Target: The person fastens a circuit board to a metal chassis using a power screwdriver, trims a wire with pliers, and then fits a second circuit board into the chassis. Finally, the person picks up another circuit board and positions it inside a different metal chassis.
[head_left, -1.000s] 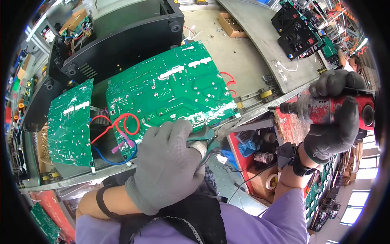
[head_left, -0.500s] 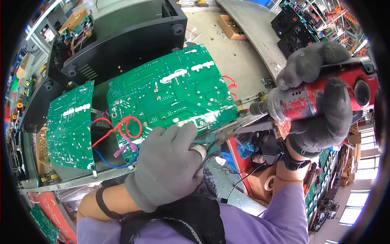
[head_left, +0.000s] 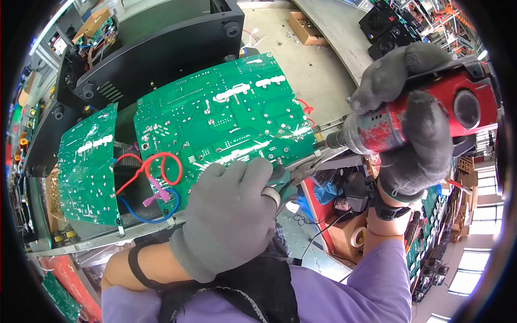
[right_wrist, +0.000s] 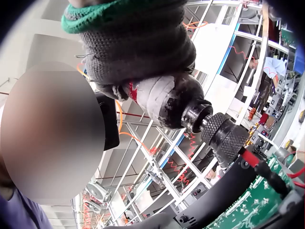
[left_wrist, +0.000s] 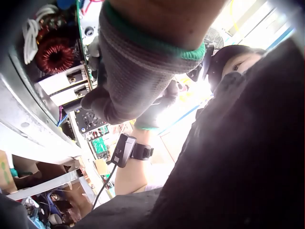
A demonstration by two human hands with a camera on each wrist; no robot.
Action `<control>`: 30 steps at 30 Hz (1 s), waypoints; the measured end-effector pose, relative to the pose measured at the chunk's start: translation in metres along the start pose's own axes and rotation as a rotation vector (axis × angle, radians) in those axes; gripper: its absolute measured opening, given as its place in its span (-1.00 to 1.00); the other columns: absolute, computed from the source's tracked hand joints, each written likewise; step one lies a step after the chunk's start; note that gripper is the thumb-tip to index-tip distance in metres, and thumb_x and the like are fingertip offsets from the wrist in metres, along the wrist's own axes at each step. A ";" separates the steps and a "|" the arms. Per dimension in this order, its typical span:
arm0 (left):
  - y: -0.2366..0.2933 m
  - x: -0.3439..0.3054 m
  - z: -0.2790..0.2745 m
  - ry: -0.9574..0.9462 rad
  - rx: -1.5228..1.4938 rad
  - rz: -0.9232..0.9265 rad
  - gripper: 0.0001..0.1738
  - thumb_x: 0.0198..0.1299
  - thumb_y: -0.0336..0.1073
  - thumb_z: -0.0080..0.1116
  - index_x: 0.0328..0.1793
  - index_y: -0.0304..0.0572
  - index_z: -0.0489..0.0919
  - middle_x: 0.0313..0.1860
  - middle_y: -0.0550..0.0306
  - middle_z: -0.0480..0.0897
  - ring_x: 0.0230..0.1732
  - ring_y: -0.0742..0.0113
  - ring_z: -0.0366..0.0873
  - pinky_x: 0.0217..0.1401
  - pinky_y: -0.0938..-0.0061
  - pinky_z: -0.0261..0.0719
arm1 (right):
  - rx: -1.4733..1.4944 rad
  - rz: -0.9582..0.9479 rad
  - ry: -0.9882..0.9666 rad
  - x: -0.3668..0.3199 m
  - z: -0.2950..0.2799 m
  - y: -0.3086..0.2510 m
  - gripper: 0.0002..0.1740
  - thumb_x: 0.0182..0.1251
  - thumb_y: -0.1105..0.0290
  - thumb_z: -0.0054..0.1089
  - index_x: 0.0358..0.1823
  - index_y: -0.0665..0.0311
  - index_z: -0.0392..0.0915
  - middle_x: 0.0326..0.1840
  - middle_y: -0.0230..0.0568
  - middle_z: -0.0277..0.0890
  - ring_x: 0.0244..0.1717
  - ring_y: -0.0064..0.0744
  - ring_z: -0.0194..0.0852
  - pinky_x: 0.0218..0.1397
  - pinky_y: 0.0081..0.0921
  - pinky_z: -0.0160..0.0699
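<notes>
In the head view, my grey-gloved left hand [head_left: 226, 218] grips a pair of green-handled pliers [head_left: 308, 168] at the front edge of a large green circuit board [head_left: 237, 126]. The pliers' metal jaws point right, along the metal rail by the board's right corner. My gloved right hand [head_left: 428, 121] holds a worn red power drill [head_left: 379, 128] level, nose to the left. In the right wrist view its knurled chuck [right_wrist: 226, 138] carries a red and black bit [right_wrist: 271, 177], with the tip down by the board's edge and the pliers.
A smaller green board [head_left: 89, 167] stands to the left, with red and blue wires [head_left: 161, 169] between the two. Behind them is a large black metal case [head_left: 161, 64]. A cardboard box of small parts [head_left: 307, 28] sits farther back, and black fan units [head_left: 388, 40] lie at the back right.
My right hand has brought the drill left, in to the board's right corner. The pliers in my left hand have shifted slightly right, and their jaws now show more.
</notes>
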State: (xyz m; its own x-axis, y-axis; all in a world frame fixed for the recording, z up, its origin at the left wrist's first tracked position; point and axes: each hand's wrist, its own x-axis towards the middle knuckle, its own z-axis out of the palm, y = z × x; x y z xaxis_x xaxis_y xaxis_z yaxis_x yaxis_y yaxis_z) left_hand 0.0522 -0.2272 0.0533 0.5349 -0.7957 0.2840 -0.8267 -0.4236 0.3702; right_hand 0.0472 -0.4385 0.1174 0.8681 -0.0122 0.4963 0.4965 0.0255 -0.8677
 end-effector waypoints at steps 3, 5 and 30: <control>0.001 0.002 0.002 0.003 0.027 -0.008 -0.75 -0.38 -0.29 0.36 -0.51 -0.20 0.59 -0.25 0.05 0.43 -0.31 0.13 0.46 -0.35 0.26 0.30 | -0.048 -0.028 0.045 -0.006 -0.002 0.006 -0.49 0.28 0.26 0.19 0.18 0.32 0.30 -0.14 -0.07 0.34 -0.18 -0.23 0.39 -0.15 -0.34 0.53; 0.002 0.002 0.003 -0.001 0.038 -0.012 -0.75 -0.38 -0.29 0.36 -0.51 -0.20 0.59 -0.25 0.05 0.43 -0.31 0.13 0.46 -0.35 0.26 0.31 | -0.070 -0.039 0.065 -0.007 -0.003 0.007 -0.49 0.28 0.27 0.19 0.19 0.32 0.30 -0.11 -0.06 0.34 -0.16 -0.21 0.40 -0.13 -0.33 0.53; 0.004 0.000 -0.002 -0.083 0.118 -0.001 -0.67 -0.30 -0.23 0.41 -0.38 -0.22 0.62 -0.19 0.01 0.45 -0.24 0.09 0.49 -0.28 0.22 0.38 | 0.154 -0.108 -0.055 -0.015 -0.046 -0.008 -0.36 0.25 0.28 0.21 0.34 0.29 0.27 0.27 0.05 0.34 0.13 -0.02 0.45 0.10 -0.13 0.55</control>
State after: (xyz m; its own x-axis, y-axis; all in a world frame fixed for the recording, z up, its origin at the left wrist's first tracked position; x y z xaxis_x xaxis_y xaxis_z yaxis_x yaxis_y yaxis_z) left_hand 0.0492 -0.2284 0.0572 0.5234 -0.8265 0.2074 -0.8437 -0.4684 0.2623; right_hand 0.0306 -0.4841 0.1160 0.8060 0.0315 0.5910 0.5771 0.1798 -0.7966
